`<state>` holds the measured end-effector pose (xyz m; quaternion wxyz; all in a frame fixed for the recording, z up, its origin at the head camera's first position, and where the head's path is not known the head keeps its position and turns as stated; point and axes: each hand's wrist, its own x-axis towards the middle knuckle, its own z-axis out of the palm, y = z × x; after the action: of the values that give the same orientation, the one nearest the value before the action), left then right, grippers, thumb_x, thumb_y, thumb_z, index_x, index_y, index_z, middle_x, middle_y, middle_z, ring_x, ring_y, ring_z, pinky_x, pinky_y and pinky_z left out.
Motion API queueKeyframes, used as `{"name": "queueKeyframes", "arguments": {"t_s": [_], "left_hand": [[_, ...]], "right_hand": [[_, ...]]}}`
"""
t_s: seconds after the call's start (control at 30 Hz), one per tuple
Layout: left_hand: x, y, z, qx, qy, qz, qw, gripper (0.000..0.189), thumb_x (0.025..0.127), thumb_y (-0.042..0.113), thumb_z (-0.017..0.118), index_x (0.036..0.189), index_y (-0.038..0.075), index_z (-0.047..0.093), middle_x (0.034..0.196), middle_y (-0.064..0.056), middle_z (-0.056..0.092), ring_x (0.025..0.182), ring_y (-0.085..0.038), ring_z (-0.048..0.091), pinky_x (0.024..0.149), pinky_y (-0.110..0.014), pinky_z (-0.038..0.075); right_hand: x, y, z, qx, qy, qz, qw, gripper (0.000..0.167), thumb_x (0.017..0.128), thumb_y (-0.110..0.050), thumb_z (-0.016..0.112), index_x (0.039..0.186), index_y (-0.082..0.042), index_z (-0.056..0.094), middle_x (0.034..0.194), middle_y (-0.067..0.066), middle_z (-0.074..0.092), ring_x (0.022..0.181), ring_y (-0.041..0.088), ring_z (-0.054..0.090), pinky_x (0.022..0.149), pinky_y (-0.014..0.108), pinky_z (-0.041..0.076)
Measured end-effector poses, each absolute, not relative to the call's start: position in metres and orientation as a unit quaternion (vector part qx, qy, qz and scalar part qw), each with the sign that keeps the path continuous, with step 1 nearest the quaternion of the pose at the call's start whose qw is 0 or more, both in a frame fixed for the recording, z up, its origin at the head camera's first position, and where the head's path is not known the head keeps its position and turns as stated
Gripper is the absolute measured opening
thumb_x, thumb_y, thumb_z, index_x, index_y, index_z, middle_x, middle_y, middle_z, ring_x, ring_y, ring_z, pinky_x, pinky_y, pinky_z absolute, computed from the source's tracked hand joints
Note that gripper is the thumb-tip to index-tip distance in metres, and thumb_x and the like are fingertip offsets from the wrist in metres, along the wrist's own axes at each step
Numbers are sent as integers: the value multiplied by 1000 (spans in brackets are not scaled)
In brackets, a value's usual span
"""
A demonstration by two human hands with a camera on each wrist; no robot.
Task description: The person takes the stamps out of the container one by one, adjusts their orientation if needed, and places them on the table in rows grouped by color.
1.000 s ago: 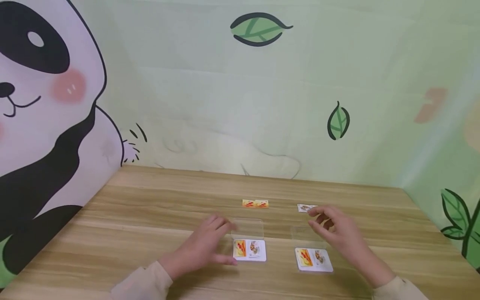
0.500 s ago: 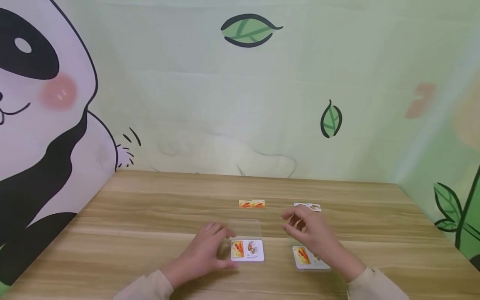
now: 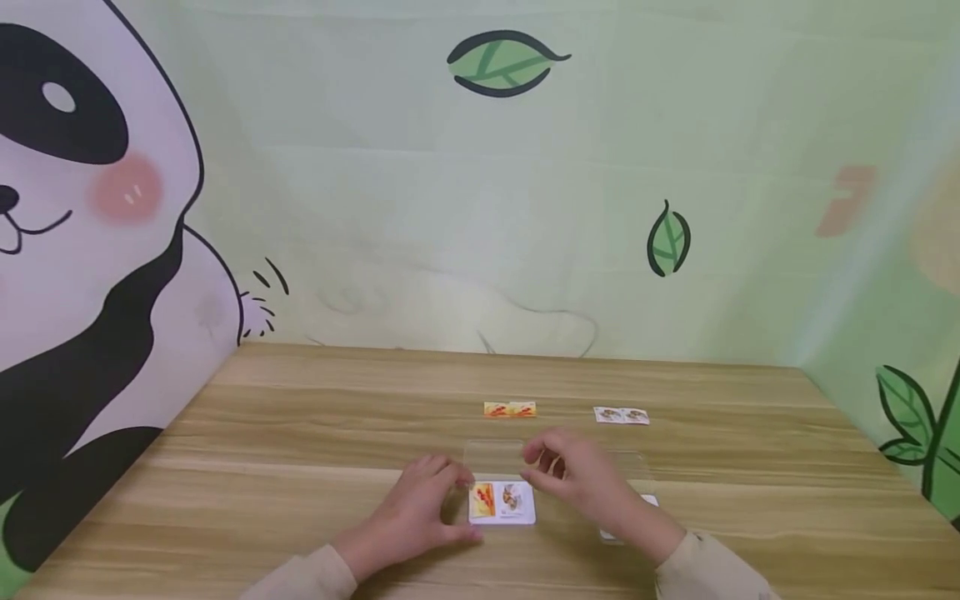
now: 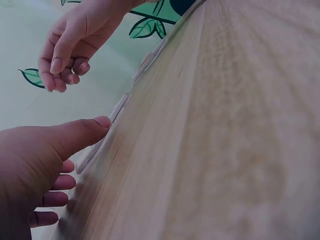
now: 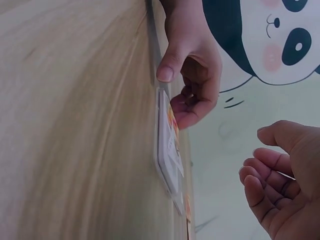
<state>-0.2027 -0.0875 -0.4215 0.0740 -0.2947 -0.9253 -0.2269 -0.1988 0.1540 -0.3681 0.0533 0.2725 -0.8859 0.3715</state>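
Observation:
A flat clear case (image 3: 527, 507) lies in the middle of the table near its front, its clear lid (image 3: 491, 455) folded back flat. Inside are a white card, a yellow-and-red picture and a food-like picture. My left hand (image 3: 408, 512) spans the case's left end, thumb by the near corner and fingers at the far corner. In the left wrist view the left thumb (image 4: 85, 134) is right at the case edge. My right hand (image 3: 581, 477) hovers over the right of the lid, fingers loosely bent, nothing visible between them. In the right wrist view the case (image 5: 167, 145) shows edge-on.
A second clear case (image 3: 651, 500) lies to the right, mostly hidden under my right forearm; its lid (image 3: 633, 461) is folded back. Farther back lie two yellow-red picture pieces (image 3: 510, 410) and two white picture pieces (image 3: 621, 415). A panda-printed backdrop (image 3: 360, 208) surrounds the wooden table.
My right hand has moved left from near the white pieces to above the left case, uncovering those pieces and covering the right case. My left hand has stayed by the left case.

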Motion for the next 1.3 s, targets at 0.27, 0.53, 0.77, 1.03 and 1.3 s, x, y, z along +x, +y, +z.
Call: {"name": "queueKeyframes", "arguments": {"t_s": [0.27,0.53,0.77,1.03,1.3], "left_hand": [[-203,-88,-423,-297,-924,-225,86,54,68,46,82,107,15,62,105,3,60,106,-19,54,98,-45,42],[-205,-88,-426,-303,-923,-218,95,52,70,46,80,107,15,63,105,3,60,107,-20,53,96,-43,43],[-204,-87,-425,-302,-923,-223,87,48,73,43,79,108,14,63,107,1,61,108,-20,53,98,-45,43],[-203,-86,-422,-299,-922,-229,86,46,73,39,80,107,13,63,107,0,61,107,-20,53,98,-44,42],[-203,-89,-423,-294,-923,-234,81,46,73,40,80,107,14,63,106,2,60,107,-19,53,97,-44,42]], "right_hand": [[-204,138,-377,304,-881,361,30,14,86,-13,69,95,-4,65,88,2,61,77,1,54,66,19,50],[-209,127,-388,320,-884,342,7,15,84,-11,69,97,-4,65,88,3,61,75,2,54,65,17,48],[-212,118,-391,311,-888,337,-32,12,83,-9,69,94,-5,64,82,1,56,72,2,50,63,16,45],[-216,112,-396,319,-899,301,-14,13,80,-11,74,89,-6,66,77,-1,56,72,3,48,64,17,43],[-218,104,-396,314,-910,270,-15,17,77,-10,76,89,-6,64,77,0,53,69,6,44,60,17,39]]}}
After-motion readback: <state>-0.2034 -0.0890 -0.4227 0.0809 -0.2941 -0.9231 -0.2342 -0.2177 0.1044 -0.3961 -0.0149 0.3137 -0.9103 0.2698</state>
